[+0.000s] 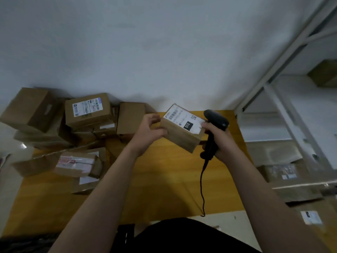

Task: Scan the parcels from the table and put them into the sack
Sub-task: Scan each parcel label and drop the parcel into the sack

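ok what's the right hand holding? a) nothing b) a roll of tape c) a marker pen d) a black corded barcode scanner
d: the right hand is wrapped around the handle of a black scanner with its cord hanging down, right beside the labelled parcel that the left hand holds up.

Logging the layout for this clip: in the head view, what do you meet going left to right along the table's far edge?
Tilted plain box → labelled box → upright plain box → left hand → held parcel → scanner in the right hand.
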